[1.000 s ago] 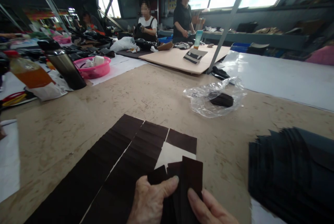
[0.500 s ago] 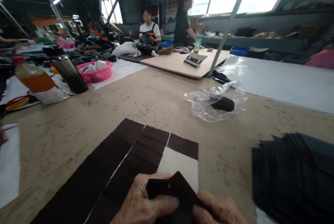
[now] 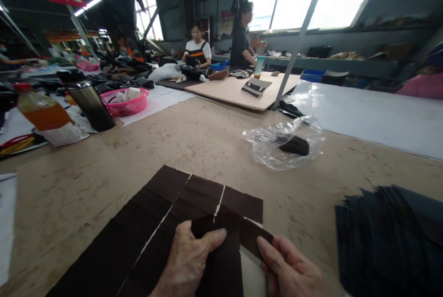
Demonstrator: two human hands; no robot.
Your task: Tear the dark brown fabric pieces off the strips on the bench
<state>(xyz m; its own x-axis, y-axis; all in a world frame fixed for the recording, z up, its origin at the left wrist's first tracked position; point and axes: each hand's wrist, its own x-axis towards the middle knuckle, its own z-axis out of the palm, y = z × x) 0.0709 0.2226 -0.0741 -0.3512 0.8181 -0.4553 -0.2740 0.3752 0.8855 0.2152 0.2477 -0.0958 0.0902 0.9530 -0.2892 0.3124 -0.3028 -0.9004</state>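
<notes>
My left hand (image 3: pixel 188 258) is closed around dark brown flat pieces (image 3: pixel 224 264), its thumb lying along their top. Between the thumb and fingers of my right hand (image 3: pixel 292 267) is the edge of a dark brown piece (image 3: pixel 251 234), which reaches left to the pieces in the left hand. Under both hands is a pale sheet (image 3: pixel 252 271), partly hidden. Dark brown pieces lie overlapped in rows (image 3: pixel 121 228) to the left and ahead, with thin pale gaps between rows. Whether leather or fabric, I cannot tell.
A stack of dark blue-black pieces (image 3: pixel 384 237) stands at the right. Ahead lies a clear plastic bag (image 3: pixel 259 145) with dark pieces. A bottle (image 3: pixel 41 108), a flask (image 3: pixel 90 103) and a pink basin (image 3: pixel 128 107) stand at the left. People work beyond a slanting metal post (image 3: pixel 301 38).
The dark piece held up between my hands now stretches flatter, over the pale sheet's upper part. My hands are a little farther apart, and the camera has tilted slightly.
</notes>
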